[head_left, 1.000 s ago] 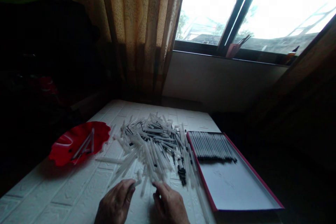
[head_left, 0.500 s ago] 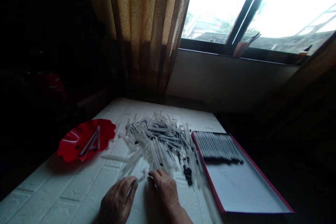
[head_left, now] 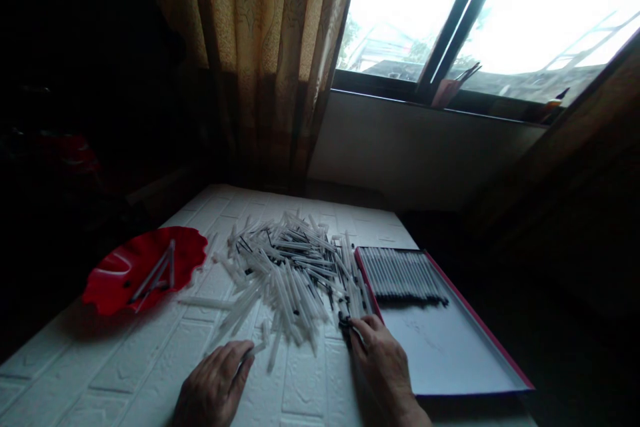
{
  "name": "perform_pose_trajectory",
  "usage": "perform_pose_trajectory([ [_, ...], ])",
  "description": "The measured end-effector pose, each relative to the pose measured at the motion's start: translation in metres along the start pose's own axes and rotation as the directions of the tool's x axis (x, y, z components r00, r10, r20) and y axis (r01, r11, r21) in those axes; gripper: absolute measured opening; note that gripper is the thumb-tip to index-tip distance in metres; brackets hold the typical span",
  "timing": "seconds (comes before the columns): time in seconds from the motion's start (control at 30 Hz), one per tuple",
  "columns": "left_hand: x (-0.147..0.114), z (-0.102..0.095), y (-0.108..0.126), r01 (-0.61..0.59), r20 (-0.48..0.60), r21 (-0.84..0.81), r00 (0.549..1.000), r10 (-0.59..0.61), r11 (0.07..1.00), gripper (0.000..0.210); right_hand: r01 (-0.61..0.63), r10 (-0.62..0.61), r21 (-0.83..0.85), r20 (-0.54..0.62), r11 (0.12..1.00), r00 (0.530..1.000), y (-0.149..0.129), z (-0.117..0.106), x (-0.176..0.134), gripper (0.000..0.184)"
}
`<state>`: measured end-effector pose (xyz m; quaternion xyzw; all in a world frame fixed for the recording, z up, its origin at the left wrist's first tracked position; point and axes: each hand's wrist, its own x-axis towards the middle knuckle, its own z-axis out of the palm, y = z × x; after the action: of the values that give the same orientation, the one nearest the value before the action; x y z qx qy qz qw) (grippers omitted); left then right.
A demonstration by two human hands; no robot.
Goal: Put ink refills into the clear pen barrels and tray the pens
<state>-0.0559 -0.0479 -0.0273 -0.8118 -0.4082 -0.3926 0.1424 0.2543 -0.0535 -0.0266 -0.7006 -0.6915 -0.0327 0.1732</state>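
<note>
My left hand (head_left: 215,380) is closed round a clear plastic pen barrel (head_left: 256,349), whose end pokes out past the thumb and forefinger. Over at a small heap of black pen caps (head_left: 344,321), my right hand (head_left: 383,357) has its thumb and fingers pinched together on one; the fingertips partly hide it. Ahead of both hands spreads a loose pile of clear pen barrels (head_left: 285,287), mixed with thin dark refills (head_left: 295,250). Right of the pile, a shallow red-edged box lid (head_left: 440,353) holds a neat row of pens (head_left: 403,273) with black ends.
A red wavy-rimmed bowl (head_left: 113,280) with several pen parts stands on the left of the white brick-patterned table (head_left: 120,360). Behind the table hang a curtain (head_left: 265,47) and a window (head_left: 415,13); its sill bears a small holder (head_left: 445,92).
My right hand has moved right, from beside the left hand to the black caps. The left hand still holds the pen barrel. The view has shifted slightly right.
</note>
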Motion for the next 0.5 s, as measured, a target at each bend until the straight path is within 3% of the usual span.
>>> perform_pose_trajectory([
  [0.27,0.001,-0.001,0.0,-0.025,0.024,-0.002,0.999,0.025,1.0,0.03,-0.048,0.065,-0.092,0.19,0.995,0.98,-0.015,-0.015,0.012,0.019],
  [0.5,0.001,-0.001,0.0,-0.05,0.002,0.015,0.999,0.05,0.999,0.031,0.038,-0.02,-0.113,0.164,0.993,0.986,-0.013,-0.015,0.012,0.018],
])
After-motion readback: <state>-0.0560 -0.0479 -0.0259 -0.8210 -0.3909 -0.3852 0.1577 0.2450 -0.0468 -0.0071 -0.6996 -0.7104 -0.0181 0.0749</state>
